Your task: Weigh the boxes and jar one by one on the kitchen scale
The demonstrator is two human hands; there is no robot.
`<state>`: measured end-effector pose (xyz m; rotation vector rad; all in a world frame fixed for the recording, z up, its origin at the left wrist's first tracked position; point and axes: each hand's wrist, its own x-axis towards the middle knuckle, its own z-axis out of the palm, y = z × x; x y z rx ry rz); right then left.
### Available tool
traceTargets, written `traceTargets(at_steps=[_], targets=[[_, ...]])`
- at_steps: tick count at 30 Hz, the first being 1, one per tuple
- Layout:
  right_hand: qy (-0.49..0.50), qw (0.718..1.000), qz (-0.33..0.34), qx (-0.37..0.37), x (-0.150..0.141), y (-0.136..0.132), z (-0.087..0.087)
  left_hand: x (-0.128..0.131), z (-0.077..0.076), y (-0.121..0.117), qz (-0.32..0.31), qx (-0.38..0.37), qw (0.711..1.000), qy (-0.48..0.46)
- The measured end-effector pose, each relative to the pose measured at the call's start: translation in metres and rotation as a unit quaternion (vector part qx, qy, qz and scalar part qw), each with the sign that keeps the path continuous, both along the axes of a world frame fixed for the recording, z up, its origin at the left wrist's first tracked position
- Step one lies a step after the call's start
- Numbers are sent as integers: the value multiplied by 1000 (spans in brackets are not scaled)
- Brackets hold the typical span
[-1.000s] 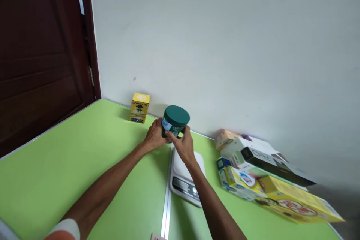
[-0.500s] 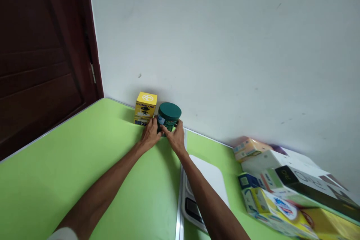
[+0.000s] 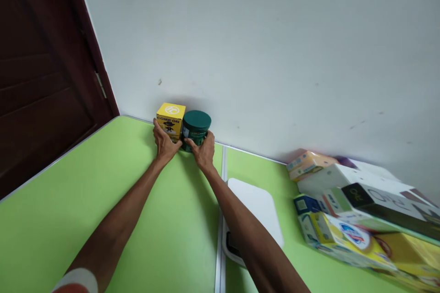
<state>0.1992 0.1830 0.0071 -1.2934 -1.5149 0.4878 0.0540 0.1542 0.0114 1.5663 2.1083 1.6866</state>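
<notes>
Against the wall at the back of the table stands a yellow box [image 3: 171, 112] printed "COME ON". Close beside it on the right is a round green jar [image 3: 197, 121] with a dark green lid, standing upright. My left hand [image 3: 165, 143] grips the yellow box low down, fingers on its left side and thumb across its front toward the right corner. My right hand [image 3: 205, 150] is wrapped round the green jar, thumb at its front left and fingers on its right side. Part of the lower front of both things is hidden by my hands.
A white scale [image 3: 256, 203] lies under my right forearm. To the right, several product boxes [image 3: 343, 233] are piled along the wall. A metal seam [image 3: 222, 219] runs down the green table [image 3: 172, 238]. A dark wooden door [image 3: 41, 64] is at the left.
My left hand has moved from the green jar to the yellow box and now holds its left side. The jar now stands closer to the box, with my right hand still on it.
</notes>
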Motion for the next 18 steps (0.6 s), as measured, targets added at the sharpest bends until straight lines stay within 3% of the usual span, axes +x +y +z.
traceTargets(at_steps=[5, 9, 11, 13, 16, 18], targets=[[-7, 999, 28, -37, 0, -6, 6, -14, 5, -1, -41, -18, 999, 6], [-23, 997, 68, -37, 34, -28, 21, -8, 17, -23, -33, -62, 997, 13], [-11, 996, 90, -7, 68, -56, 33, 9, 23, -58, -35, -71, 996, 34], [5, 996, 91, 16, 108, -97, 47, 33, 27, -114, -89, -64, 992, 66], [9, 999, 34, 27, 166, -167, 61, 81, 26, -213, -268, -69, 954, 117], [4, 1000, -15, 23, 199, -210, 62, 114, 22, -269, -406, -77, 897, 155]])
